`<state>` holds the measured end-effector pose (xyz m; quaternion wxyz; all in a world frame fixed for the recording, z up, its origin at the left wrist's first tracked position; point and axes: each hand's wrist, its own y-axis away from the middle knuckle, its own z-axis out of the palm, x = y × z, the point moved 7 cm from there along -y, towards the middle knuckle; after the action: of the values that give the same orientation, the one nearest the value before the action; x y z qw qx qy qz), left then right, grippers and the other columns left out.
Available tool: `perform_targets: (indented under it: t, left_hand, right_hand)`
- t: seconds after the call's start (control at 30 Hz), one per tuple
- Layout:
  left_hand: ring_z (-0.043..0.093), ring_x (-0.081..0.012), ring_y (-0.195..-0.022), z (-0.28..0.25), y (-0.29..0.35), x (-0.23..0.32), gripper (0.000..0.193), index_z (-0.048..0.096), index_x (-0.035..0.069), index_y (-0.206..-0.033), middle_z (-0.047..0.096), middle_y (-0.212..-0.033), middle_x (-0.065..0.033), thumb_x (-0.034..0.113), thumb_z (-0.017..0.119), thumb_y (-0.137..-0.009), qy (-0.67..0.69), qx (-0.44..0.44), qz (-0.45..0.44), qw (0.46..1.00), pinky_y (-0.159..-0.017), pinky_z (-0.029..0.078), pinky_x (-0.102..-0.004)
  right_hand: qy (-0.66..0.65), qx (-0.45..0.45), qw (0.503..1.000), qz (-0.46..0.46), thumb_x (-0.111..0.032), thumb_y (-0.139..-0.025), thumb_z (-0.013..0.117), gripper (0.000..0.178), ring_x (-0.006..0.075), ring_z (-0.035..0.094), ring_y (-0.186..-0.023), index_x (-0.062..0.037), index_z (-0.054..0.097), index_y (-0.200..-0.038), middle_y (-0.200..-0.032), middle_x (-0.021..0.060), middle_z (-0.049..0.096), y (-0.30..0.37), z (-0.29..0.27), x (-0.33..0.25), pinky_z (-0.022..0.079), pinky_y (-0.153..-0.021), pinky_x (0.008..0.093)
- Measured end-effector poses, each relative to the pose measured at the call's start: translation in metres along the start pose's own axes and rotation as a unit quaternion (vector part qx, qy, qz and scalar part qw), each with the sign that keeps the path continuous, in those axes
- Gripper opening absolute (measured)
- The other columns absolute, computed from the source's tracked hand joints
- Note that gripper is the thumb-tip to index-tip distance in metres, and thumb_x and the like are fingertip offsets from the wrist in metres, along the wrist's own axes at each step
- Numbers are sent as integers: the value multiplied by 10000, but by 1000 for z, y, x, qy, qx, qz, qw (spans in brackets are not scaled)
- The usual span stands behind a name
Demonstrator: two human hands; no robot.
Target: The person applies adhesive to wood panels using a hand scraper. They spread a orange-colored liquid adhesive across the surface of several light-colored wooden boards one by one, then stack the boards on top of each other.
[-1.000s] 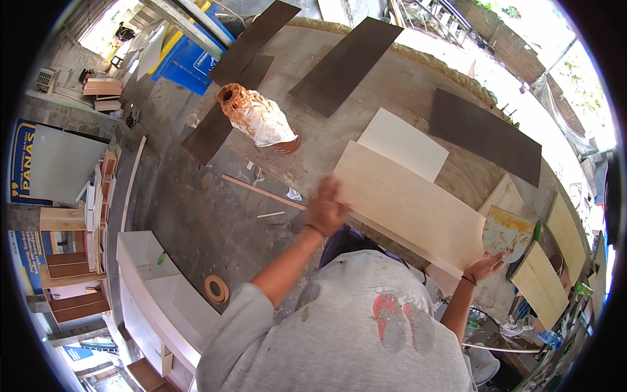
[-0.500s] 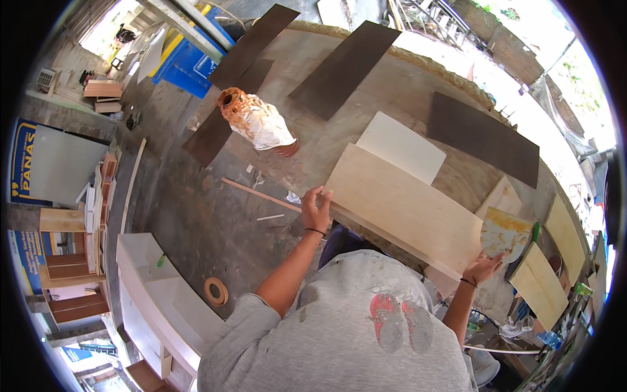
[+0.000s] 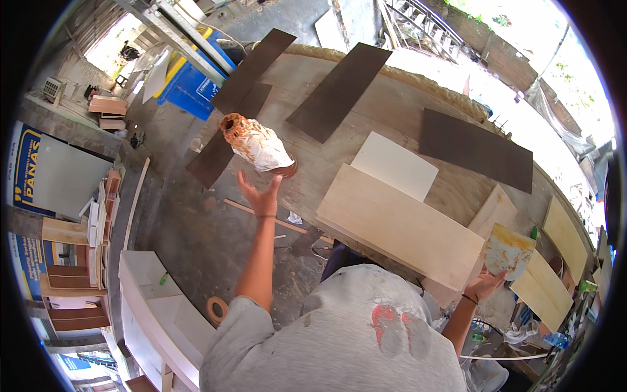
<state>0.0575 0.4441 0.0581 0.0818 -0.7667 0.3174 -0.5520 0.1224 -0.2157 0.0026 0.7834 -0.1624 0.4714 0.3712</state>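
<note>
My left hand (image 3: 261,196) is raised at the table's near edge with thumb and fingers apart and nothing in it. Just beyond its fingertips is a white container (image 3: 264,149) crusted with brown glue, its open mouth toward the far left. In my right hand (image 3: 483,283) is a flat, pale spreader (image 3: 508,251) stained yellow-brown, gripped at its lower edge. Between the hands a pale plywood panel (image 3: 401,225) lies along the near edge. It partly covers a white sheet (image 3: 395,163) behind it.
Dark brown strips (image 3: 339,91) and a dark panel (image 3: 477,150) lie across the worktable (image 3: 294,78). More plywood pieces (image 3: 542,287) are at the right. A white cabinet frame (image 3: 157,313) stands on the floor at left, near a tape roll (image 3: 217,308). A blue bin (image 3: 189,81) stands far left.
My left hand has let go of the plywood panel's left corner and moved up and left to the glue container. My right hand keeps the spreader, now slightly apart from the panel's right end.
</note>
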Motion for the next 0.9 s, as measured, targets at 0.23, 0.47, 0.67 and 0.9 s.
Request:
perform_targets:
  t: [0.23, 0.47, 0.67, 0.9]
  left_hand:
    - [463, -245, -1186, 50, -78, 29, 1021, 247, -41, -1335, 457, -1275, -146, 245, 864, -574, 227, -126, 39, 965, -979, 400, -374]
    - [599, -205, -1017, 61, -81, 117, 804, 463, -3, -1215, 611, -1110, -119, 196, 861, -545, -47, -345, 169, 922, -877, 481, -344]
    - [611, -250, -1005, 102, -7, 207, 813, 479, 16, -1225, 636, -1041, -150, 219, 840, -525, -146, -724, 137, 660, -855, 485, -341]
    - [609, -336, -950, 119, 49, 234, 778, 517, 29, -1150, 634, -1009, -201, 364, 814, -514, -327, -802, 227, 445, -837, 470, -367]
  right_hand:
    - [17, 21, 999, -37, -380, -931, 484, 558, 268, 408, -1237, -85, 304, -1368, -1381, 101, 377, -3, -7, -15, 384, -983, 468]
    - [52, 118, 989, -79, -321, -922, 528, 490, 257, 425, -1211, -22, 406, -1292, -1345, 126, 402, -7, -69, -10, 416, -964, 401]
    - [-72, 151, 983, -71, -269, -910, 557, 408, 225, 530, -1074, -14, 459, -1214, -1194, 99, 539, 22, -48, -54, 434, -903, 357]
    - [-98, 166, 979, -68, -252, -900, 550, 433, 230, 508, -1118, -2, 458, -1242, -1228, 104, 519, 44, -62, -60, 406, -945, 380]
